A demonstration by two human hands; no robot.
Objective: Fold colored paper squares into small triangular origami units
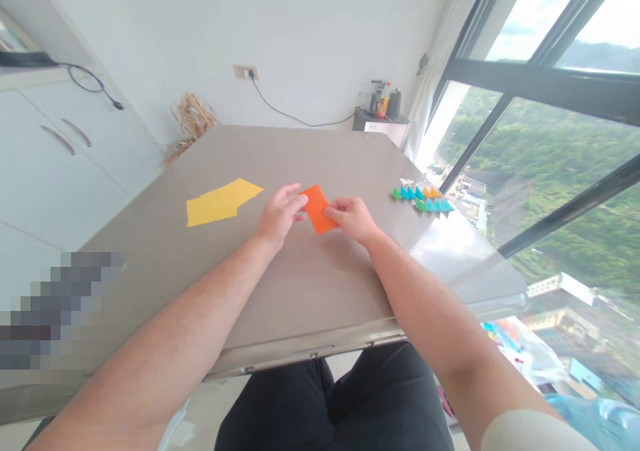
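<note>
A piece of orange paper [319, 209], looking folded into a rectangle, is held tilted above the middle of the grey table. My right hand [354, 217] pinches its right edge between thumb and fingers. At the paper's upper left edge is my left hand [281, 212], its fingers apart and the thumb tip against or just beside the paper. Whether that thumb presses on it I cannot tell. Flat on the table to the left lie overlapping yellow paper sheets [217, 204]. On the right, small folded paper pieces [419, 195] in green, blue and orange stand in two rows.
The grey table [320, 291] runs from my lap towards the white wall. Large windows [550, 131] line the right side. Behind the table's far right corner stands a small cabinet [383, 127] with bottles on top. A blurred, pixelated patch covers the table's left edge.
</note>
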